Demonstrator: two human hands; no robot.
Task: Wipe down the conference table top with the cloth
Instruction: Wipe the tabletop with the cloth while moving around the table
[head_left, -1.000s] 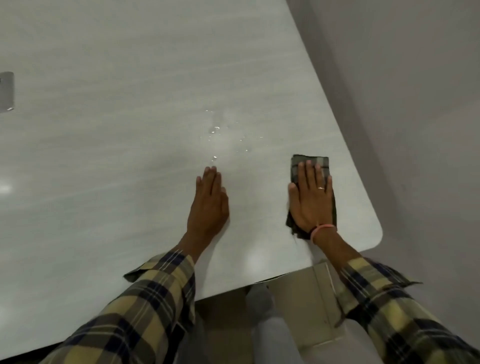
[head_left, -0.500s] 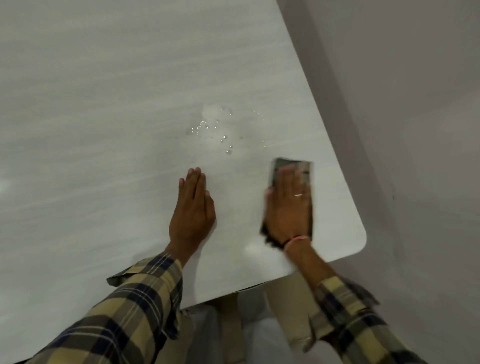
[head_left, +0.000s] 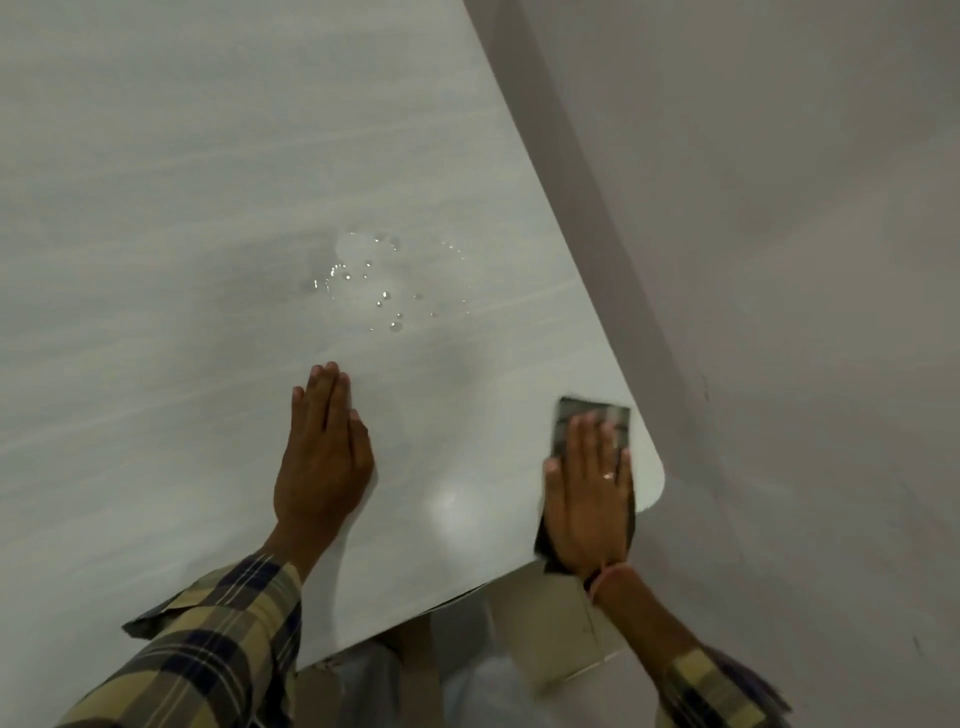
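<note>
Right hand (head_left: 589, 493) lies flat, fingers spread, pressing the dark folded cloth (head_left: 592, 418) onto the tabletop (head_left: 208, 260) at its near right corner. Left hand (head_left: 323, 457) rests open, palm down, just below scattered water droplets (head_left: 379, 286).

Two hands: left (head_left: 323, 457), right (head_left: 589, 499); one cloth (head_left: 592, 422); one table (head_left: 182, 208); one ring (head_left: 607, 475).

No lettering to call here: no text, label, brand, number or sign can be read anywhere in the view.
</note>
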